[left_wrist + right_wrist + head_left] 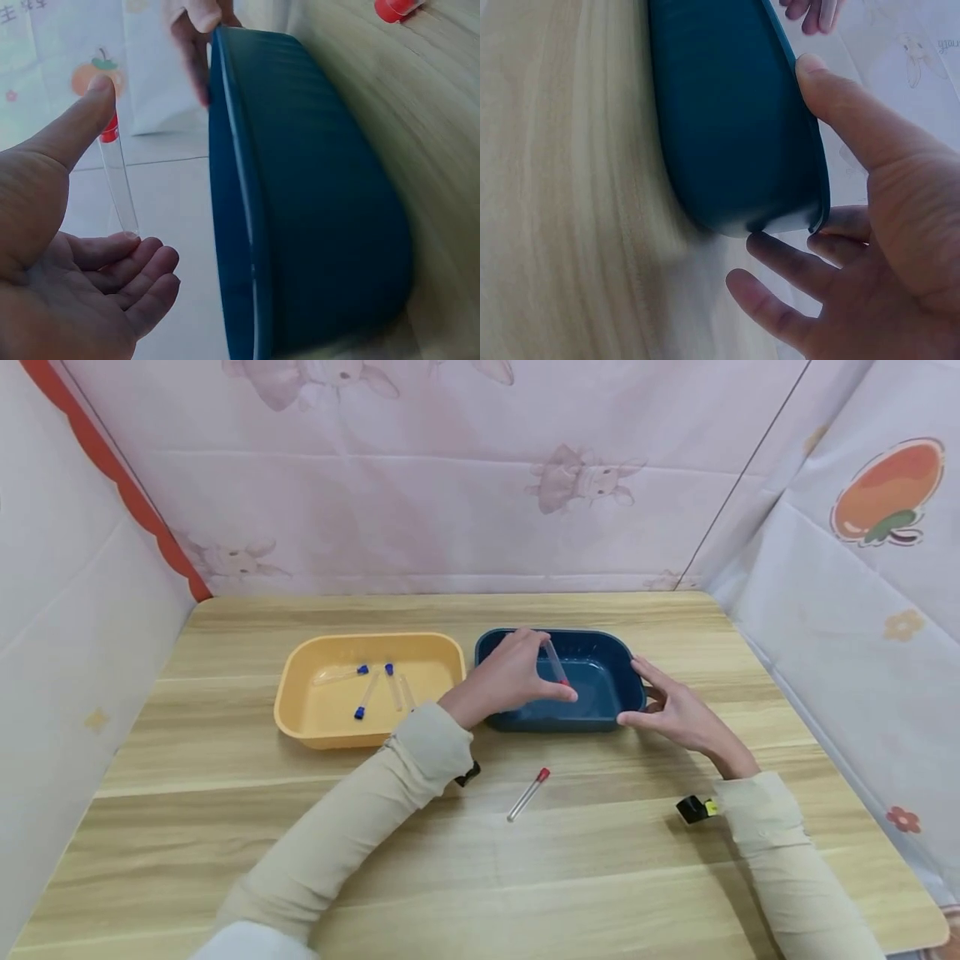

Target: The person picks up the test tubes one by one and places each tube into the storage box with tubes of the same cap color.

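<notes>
Head view: left hand held a see-through slim tube with a red cap over a dark-blue, rounded-rectangular, plastic-looking tray; right hand was on that tray's right end.
Left fingers: narrow lengthwise pinch, thumb on the red cap, index fingertip at the tube's base, other fingers off it. Probably held end to end to control the angle without crowding the tube's sides.
Held tube position: above the dark-blue tray's mouth, roughly level, clear of the rim in the left wrist view.
Right fingers: spread round the tray's end, thumb on the rim, fingertips against the end wall, at least one finger off it. Likely there to stop a light tray sliding.
Desk front: second see-through tube with a red cap lay slanted on the light wood-grain desk, near the dark-blue tray, cap end toward it, untouched. Spot looked handy for either hand.
Left side: yellow rounded-rectangular plastic-looking tray stood just beside the dark-blue one. At least four see-through tubes with blue caps lay scattered in it, one cap mostly hidden by the beige sleeve.
Cap colours: blue in yellow tray, red at dark-blue tray; placement seemed to follow colour.
Unclear: full contents of dark-blue tray, left hand blocked part.
</notes>
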{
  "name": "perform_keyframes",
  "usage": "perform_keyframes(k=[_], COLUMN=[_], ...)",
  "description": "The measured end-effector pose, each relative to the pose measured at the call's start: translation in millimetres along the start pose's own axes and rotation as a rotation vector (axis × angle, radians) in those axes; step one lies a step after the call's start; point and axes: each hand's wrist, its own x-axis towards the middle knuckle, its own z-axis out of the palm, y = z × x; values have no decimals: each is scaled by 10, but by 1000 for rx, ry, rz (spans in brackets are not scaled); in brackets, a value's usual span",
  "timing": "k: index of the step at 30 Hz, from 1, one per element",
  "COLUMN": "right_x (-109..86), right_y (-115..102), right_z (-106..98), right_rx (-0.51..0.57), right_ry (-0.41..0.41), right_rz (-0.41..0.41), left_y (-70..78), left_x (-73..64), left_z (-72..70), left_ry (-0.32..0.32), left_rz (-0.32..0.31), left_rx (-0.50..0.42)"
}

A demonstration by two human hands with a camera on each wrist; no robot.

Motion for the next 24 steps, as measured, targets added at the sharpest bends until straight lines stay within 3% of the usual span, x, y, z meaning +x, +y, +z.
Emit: perform_keyframes(k=[10,14,24], right_x=[-4,-12,2], right_y=[-1,3,16], right_z=[-6,19,-9], right_rx=[-19,-19,-41], right_ry=[5,-3,0], right_rz=[-3,-3,-5], left_y=[38,22,-8], left_x=[263,319,491], left_z=[317,436,561], left_ry=[-5,-28,-24], left_rz=[-4,-39,-116], left_rx=[24,26,45])
